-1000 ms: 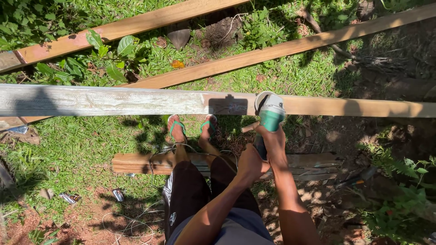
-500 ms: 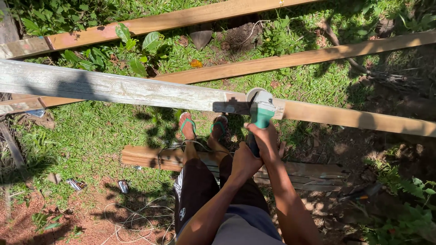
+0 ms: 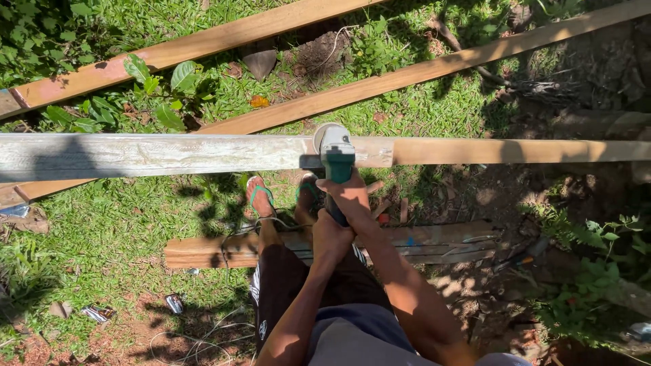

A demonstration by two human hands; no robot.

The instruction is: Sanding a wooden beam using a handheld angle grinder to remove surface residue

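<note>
Gripping green angle grinder, right hand clamped on body, left hand closed on rear handle just behind. Disc ahead of hands, touching grey weathered beam. Grass below.

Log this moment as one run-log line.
hands: both grip grinder | right hand forward, left hand behind | disc end at beam | person stands on grass
</note>
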